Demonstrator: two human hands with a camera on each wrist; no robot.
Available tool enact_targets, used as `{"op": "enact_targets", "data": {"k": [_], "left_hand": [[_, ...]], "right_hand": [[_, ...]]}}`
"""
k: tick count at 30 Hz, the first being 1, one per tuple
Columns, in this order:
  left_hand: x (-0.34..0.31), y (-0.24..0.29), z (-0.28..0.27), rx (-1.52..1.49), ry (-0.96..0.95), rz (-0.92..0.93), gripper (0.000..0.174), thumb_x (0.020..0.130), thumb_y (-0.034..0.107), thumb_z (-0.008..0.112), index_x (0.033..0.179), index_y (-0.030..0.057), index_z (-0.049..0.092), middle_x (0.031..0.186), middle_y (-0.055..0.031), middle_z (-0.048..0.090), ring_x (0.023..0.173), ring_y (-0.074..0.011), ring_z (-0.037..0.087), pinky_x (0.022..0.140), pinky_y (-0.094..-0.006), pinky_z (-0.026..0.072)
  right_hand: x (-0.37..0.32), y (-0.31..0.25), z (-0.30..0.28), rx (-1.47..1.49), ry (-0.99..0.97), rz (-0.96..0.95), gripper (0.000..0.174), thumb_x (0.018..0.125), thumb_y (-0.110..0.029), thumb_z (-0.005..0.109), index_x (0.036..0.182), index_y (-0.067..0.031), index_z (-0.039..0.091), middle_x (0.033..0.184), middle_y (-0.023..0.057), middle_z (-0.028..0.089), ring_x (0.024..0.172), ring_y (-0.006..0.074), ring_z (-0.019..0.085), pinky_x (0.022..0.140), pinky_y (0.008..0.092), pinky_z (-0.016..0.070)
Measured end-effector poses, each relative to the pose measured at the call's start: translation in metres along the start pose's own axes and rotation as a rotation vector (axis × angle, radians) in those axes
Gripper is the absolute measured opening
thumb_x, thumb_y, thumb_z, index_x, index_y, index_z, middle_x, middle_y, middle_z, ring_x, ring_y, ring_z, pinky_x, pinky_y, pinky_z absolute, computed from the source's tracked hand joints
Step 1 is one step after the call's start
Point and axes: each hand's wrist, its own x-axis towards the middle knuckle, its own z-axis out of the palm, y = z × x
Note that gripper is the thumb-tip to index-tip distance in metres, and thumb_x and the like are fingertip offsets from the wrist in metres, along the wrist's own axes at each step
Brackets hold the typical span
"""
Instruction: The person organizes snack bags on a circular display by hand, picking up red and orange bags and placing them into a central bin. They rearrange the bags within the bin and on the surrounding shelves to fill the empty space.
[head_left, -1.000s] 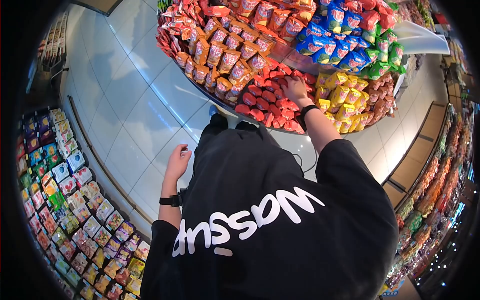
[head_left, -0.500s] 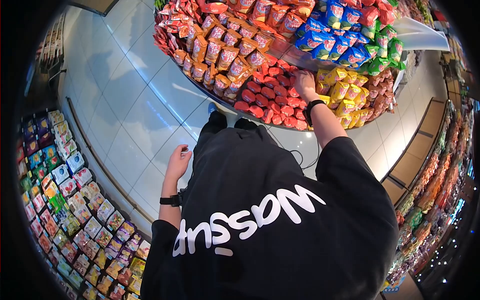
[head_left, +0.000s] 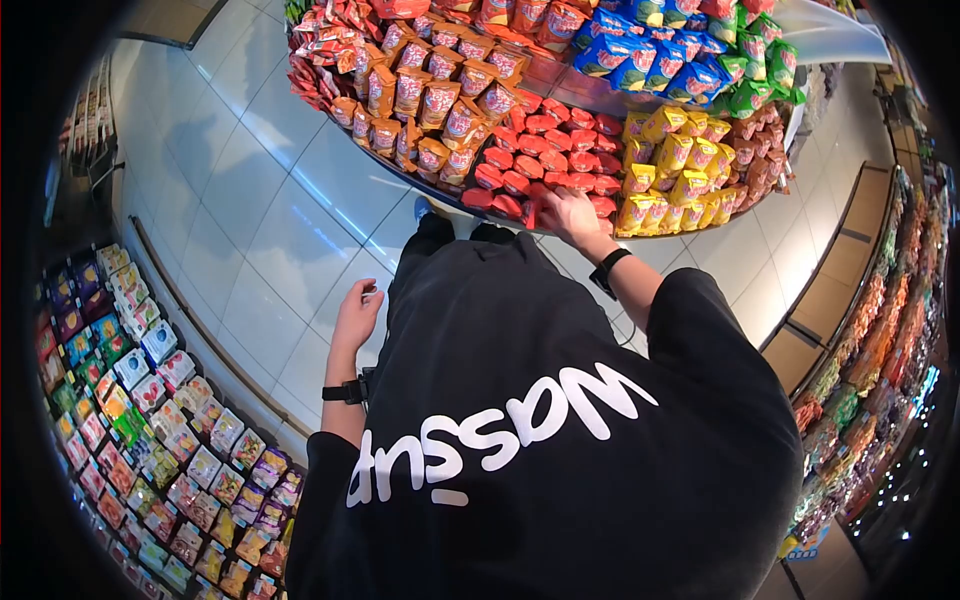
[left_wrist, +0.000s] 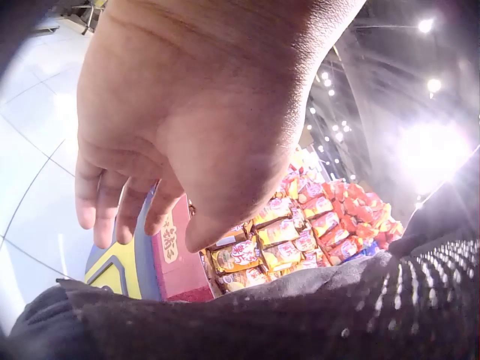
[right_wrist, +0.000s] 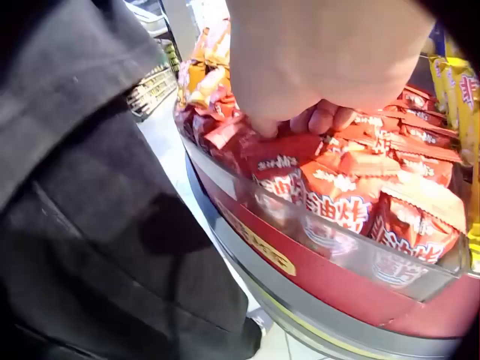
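My right hand (head_left: 572, 216) is at the front edge of a section of small red snack packets (head_left: 553, 160). Its curled fingers pinch one red snack packet (head_left: 533, 208) at the near rim. In the right wrist view the fingertips (right_wrist: 324, 118) are bent down onto the red packaging, and the back of the hand covers part of the pile. My left hand (head_left: 357, 312) hangs beside the body, away from the display, with fingers loosely bent and nothing in them. Its palm and spread fingers fill the upper left wrist view.
A clear plastic guard (right_wrist: 322, 225) runs along the display's curved front. Orange-brown bags (head_left: 440, 100) lie left of the red section, yellow bags (head_left: 675, 152) right, blue bags (head_left: 640, 65) behind. A shelf of colourful packs (head_left: 165, 430) stands at left, another rack (head_left: 870, 380) at right.
My right hand has moved from the back of the red section toward the near edge, leftward, and now pinches a red packet there. The left hand has hardly moved.
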Motion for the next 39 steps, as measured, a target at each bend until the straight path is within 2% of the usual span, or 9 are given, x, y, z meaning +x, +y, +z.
{"op": "enact_targets", "data": {"k": [8,11,15,16,19,24,29,32,39], "left_hand": [[0.011,0.013,-0.013,0.054,-0.047,0.044,0.041,0.096,0.023,0.065,0.131,0.0008,0.058,0.122,-0.0171,0.067,0.106,-0.0265,0.067,0.093,-0.0371,0.0520],[0.016,0.012,-0.023,0.085,-0.041,0.039,0.042,0.096,0.023,0.065,0.131,0.0009,0.058,0.122,-0.0176,0.067,0.107,-0.0275,0.067,0.093,-0.0378,0.0520],[0.030,0.009,-0.036,0.101,-0.073,0.063,0.042,0.096,0.023,0.066,0.131,0.0005,0.058,0.122,-0.0185,0.067,0.107,-0.0283,0.067,0.093,-0.0383,0.0524],[0.034,0.011,-0.039,0.106,-0.077,0.074,0.042,0.096,0.023,0.066,0.131,0.0004,0.058,0.122,-0.0187,0.067,0.106,-0.0283,0.067,0.092,-0.0383,0.0525],[0.049,0.016,-0.049,0.116,-0.103,0.090,0.043,0.096,0.023,0.066,0.130,0.0002,0.058,0.122,-0.0190,0.067,0.106,-0.0287,0.068,0.091,-0.0383,0.0531],[0.089,0.007,-0.069,0.148,-0.161,0.160,0.042,0.096,0.023,0.067,0.130,0.0008,0.058,0.121,-0.0192,0.067,0.106,-0.0291,0.068,0.089,-0.0380,0.0538],[0.134,-0.005,-0.114,0.133,-0.203,0.199,0.041,0.096,0.022,0.067,0.129,0.0000,0.058,0.120,-0.0183,0.068,0.105,-0.0278,0.068,0.089,-0.0381,0.0541],[0.159,-0.017,-0.159,0.162,-0.201,0.214,0.041,0.097,0.024,0.067,0.130,0.0025,0.058,0.121,-0.0168,0.068,0.105,-0.0265,0.068,0.089,-0.0372,0.0535],[0.235,-0.054,-0.255,0.199,-0.164,0.235,0.043,0.096,0.024,0.067,0.129,0.0003,0.058,0.119,-0.0198,0.068,0.105,-0.0296,0.068,0.089,-0.0397,0.0543]], "right_hand": [[0.006,-0.007,-0.008,0.017,0.003,0.109,0.040,0.081,-0.021,0.068,0.119,-0.0109,0.064,0.104,0.0139,0.063,0.105,0.0343,0.062,0.091,0.0455,0.0499],[-0.005,-0.016,-0.014,-0.027,0.102,0.166,0.041,0.083,-0.028,0.068,0.119,-0.0088,0.064,0.108,0.0146,0.065,0.102,0.0343,0.063,0.094,0.0453,0.0488],[-0.017,-0.030,-0.010,0.006,0.061,0.053,0.021,0.086,-0.022,0.066,0.102,-0.0079,0.065,0.096,0.0113,0.060,0.095,0.0312,0.060,0.083,0.0440,0.0487],[-0.015,-0.035,-0.003,0.037,0.158,-0.037,0.013,0.088,-0.019,0.065,0.095,-0.0086,0.064,0.090,0.0104,0.057,0.089,0.0301,0.060,0.078,0.0440,0.0476],[-0.011,-0.045,0.009,0.047,0.043,0.093,0.017,0.089,-0.020,0.063,0.103,-0.0100,0.064,0.102,0.0113,0.062,0.103,0.0322,0.063,0.086,0.0475,0.0503],[0.003,-0.049,0.015,0.042,-0.026,0.282,0.020,0.090,-0.023,0.062,0.107,-0.0125,0.065,0.111,0.0125,0.064,0.106,0.0343,0.063,0.090,0.0491,0.0503],[0.007,-0.068,0.016,0.102,0.008,0.475,0.016,0.088,-0.021,0.065,0.101,-0.0132,0.067,0.101,0.0133,0.066,0.101,0.0343,0.064,0.086,0.0472,0.0501],[0.011,-0.100,0.009,0.029,0.166,0.515,0.018,0.083,-0.014,0.067,0.101,-0.0099,0.066,0.092,0.0131,0.061,0.093,0.0338,0.061,0.085,0.0461,0.0490],[0.064,-0.154,0.052,0.045,0.161,0.634,0.029,0.083,-0.016,0.064,0.110,-0.0046,0.065,0.104,0.0190,0.061,0.108,0.0381,0.059,0.096,0.0487,0.0485]]}}
